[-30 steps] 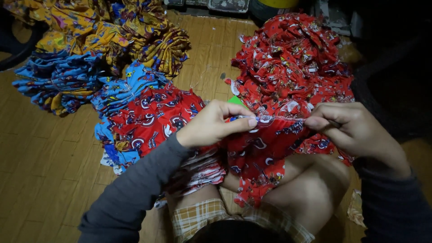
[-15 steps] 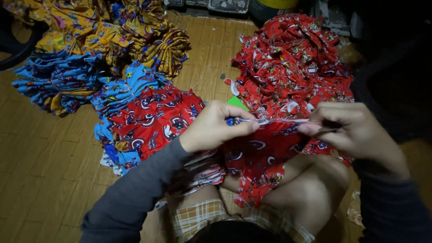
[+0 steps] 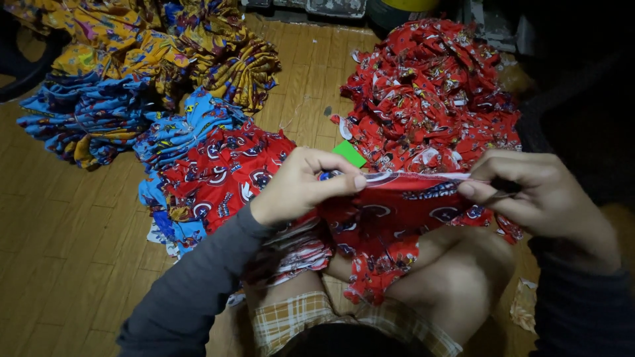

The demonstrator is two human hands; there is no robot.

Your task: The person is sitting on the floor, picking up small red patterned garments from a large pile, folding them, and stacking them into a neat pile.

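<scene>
I hold a red printed fabric piece [image 3: 397, 211] stretched out over my lap. My left hand [image 3: 301, 185] pinches its top edge at the left between thumb and fingers. The same edge is gripped at the right by my right hand [image 3: 529, 192], which also has a small dark tool in its fingers; what the tool is cannot be told. The cloth hangs down over my bare knee [image 3: 456, 277].
A big heap of red printed cloth [image 3: 430, 92] lies ahead on the wooden floor [image 3: 59, 238]. To the left are a red stack [image 3: 218, 172], blue pieces [image 3: 86, 119] and yellow pieces [image 3: 132, 39]. A green scrap [image 3: 348, 153] lies between.
My hands have moved apart, pulling the red fabric's edge taut. The right hand shifted right and its fingers closed tighter around the edge.
</scene>
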